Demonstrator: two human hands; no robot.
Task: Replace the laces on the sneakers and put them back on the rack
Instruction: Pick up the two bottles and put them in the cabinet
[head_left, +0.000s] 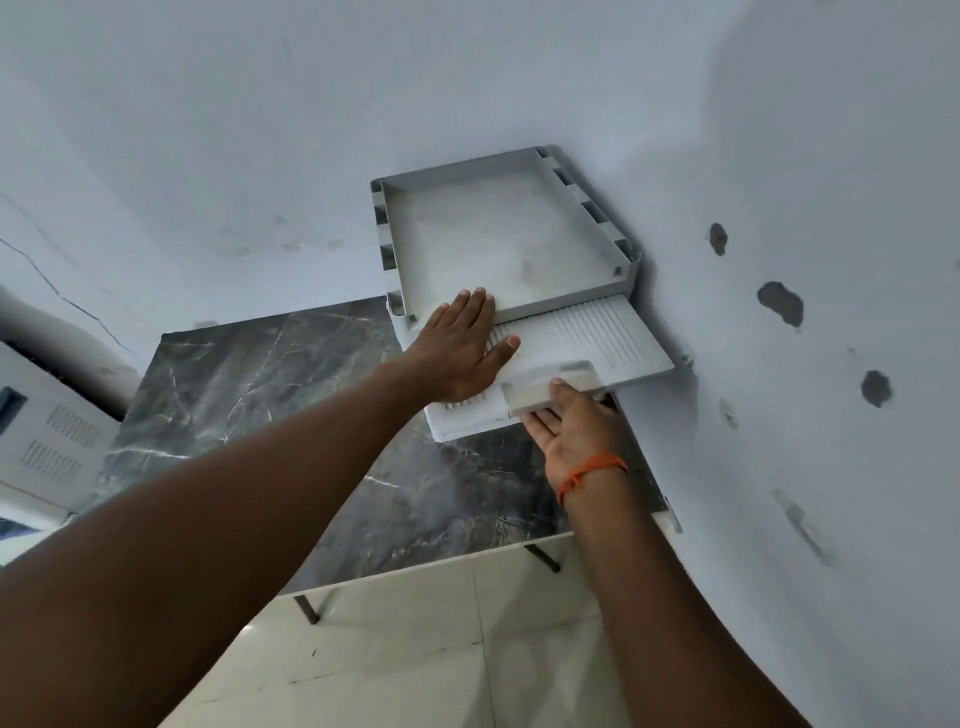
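Head view. Rack (632, 270): white, against the wall (260, 130), above a dark marble table (291, 415); ribbed shelf (597, 338) drawn out below its top tray (498, 239). Your left hand (457, 353): flat, fingers straight, resting on the ribbed shelf, fingertips touching the tray's front. Your right hand (576, 431), orange thread (592, 470) at the wrist: palm up, holding the shelf's front tab (550, 389), thumb against it, fingers hidden beneath.

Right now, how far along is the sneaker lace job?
Done: nothing that shows; no sneakers or laces are in view. In hand: the left hand lies flat on the white plastic shoe rack in the wall corner, and the right hand grips from below the handle of its ribbed white flap, which juts out. Left: relacing and racking, as far as this view tells.
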